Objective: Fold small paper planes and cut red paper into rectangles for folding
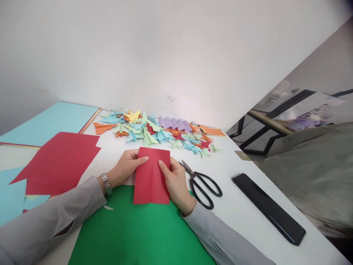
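Observation:
A red sheet of paper (pixel 151 180) with a faint crease down its middle is held up between both hands. My left hand (pixel 125 167) pinches its upper left edge, thumb on the front and fingers behind. On the other side my right hand (pixel 178 182) grips the upper right edge, its thumb lying across the front. Beneath the red paper a green sheet (pixel 143 232) lies on the table. Black-handled scissors (pixel 202 184) rest just right of my right hand, blades pointing away from me.
Folded paper planes and stars (pixel 149 129) heap along the wall. Larger red sheets (pixel 63 162) and a blue paper stack (pixel 49 123) lie to the left. A long black object (pixel 268 208) sits near the table's right edge. Beyond stands another table (pixel 270 123).

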A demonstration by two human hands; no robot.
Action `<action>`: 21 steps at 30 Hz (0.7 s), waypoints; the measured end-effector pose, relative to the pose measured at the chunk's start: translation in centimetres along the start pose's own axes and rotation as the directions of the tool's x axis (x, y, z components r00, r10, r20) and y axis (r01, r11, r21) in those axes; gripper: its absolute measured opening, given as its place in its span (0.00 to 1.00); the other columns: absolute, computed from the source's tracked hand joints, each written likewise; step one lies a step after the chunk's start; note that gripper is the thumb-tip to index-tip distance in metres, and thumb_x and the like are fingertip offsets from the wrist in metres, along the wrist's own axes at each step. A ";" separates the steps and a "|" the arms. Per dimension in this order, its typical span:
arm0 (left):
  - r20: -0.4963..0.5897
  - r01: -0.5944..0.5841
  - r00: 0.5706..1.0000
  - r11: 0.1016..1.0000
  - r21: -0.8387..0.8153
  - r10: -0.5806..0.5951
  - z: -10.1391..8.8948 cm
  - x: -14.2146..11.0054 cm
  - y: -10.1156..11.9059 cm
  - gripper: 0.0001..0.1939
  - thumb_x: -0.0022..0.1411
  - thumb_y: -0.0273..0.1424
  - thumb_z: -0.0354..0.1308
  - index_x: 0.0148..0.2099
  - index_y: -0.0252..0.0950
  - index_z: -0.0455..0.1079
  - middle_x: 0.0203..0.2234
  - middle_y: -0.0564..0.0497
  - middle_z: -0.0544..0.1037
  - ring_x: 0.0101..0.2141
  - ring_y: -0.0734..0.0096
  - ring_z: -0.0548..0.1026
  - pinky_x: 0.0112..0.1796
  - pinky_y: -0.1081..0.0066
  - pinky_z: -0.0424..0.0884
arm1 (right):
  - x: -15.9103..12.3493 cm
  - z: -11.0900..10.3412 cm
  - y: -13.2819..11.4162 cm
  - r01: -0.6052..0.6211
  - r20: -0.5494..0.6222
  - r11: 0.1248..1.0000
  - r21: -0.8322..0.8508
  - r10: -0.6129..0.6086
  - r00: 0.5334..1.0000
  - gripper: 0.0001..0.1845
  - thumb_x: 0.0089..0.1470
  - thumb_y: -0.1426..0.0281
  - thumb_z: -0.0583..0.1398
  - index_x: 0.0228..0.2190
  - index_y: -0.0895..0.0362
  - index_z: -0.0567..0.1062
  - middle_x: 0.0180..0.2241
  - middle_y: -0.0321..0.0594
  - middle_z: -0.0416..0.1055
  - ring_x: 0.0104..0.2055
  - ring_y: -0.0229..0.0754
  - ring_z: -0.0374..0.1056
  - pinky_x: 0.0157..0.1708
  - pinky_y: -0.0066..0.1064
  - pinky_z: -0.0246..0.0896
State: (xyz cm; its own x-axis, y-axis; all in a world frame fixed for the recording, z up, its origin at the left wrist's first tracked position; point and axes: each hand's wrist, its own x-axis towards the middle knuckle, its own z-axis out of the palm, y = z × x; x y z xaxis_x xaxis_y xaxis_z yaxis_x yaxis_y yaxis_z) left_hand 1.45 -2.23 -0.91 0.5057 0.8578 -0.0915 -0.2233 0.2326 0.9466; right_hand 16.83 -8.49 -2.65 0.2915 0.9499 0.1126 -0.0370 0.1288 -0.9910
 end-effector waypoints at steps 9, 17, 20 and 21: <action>-0.027 -0.034 0.999 0.997 0.065 0.036 0.0 -0.1 -0.1 0.17 0.47 0.39 0.70 0.34 0.32 0.76 0.28 0.47 0.81 0.28 0.67 0.76 0.30 0.69 0.72 | 0.1 0.0 0.1 0.028 0.017 1.000 0.009 -0.028 0.999 0.13 0.52 0.62 0.62 0.38 0.55 0.78 0.39 0.41 0.79 0.41 0.47 0.72 0.41 0.39 0.67; -0.060 0.014 0.998 0.999 0.052 -0.011 0.1 -0.2 0.1 0.18 0.48 0.45 0.67 0.30 0.33 0.76 0.23 0.50 0.79 0.24 0.69 0.75 0.27 0.69 0.71 | 0.1 0.0 -0.3 -0.030 0.021 0.999 0.012 0.030 0.999 0.16 0.51 0.58 0.63 0.35 0.57 0.79 0.32 0.41 0.79 0.31 0.43 0.70 0.33 0.35 0.66; -0.086 0.005 0.996 0.998 0.066 0.001 0.1 -0.3 0.3 0.20 0.48 0.47 0.67 0.31 0.34 0.76 0.22 0.50 0.79 0.24 0.68 0.75 0.27 0.69 0.71 | 0.1 0.0 -0.5 -0.087 0.024 0.995 0.055 0.086 0.996 0.18 0.49 0.56 0.63 0.34 0.58 0.79 0.29 0.40 0.78 0.27 0.42 0.69 0.28 0.33 0.64; -0.097 -0.004 0.995 0.997 0.079 0.012 0.2 -0.4 0.3 0.20 0.47 0.47 0.67 0.31 0.34 0.77 0.22 0.50 0.79 0.24 0.67 0.75 0.27 0.69 0.70 | 0.1 0.0 -0.6 -0.097 0.024 0.993 0.063 0.096 0.995 0.18 0.49 0.55 0.64 0.33 0.58 0.79 0.28 0.39 0.78 0.27 0.42 0.68 0.27 0.32 0.64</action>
State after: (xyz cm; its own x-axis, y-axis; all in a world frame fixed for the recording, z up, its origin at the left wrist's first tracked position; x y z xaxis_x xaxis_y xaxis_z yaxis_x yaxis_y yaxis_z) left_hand 1.33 -2.53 -0.54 0.4201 0.9008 -0.1099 -0.1584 0.1920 0.9685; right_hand 16.84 -8.46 -2.03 0.2637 0.9644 0.0188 -0.1255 0.0536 -0.9906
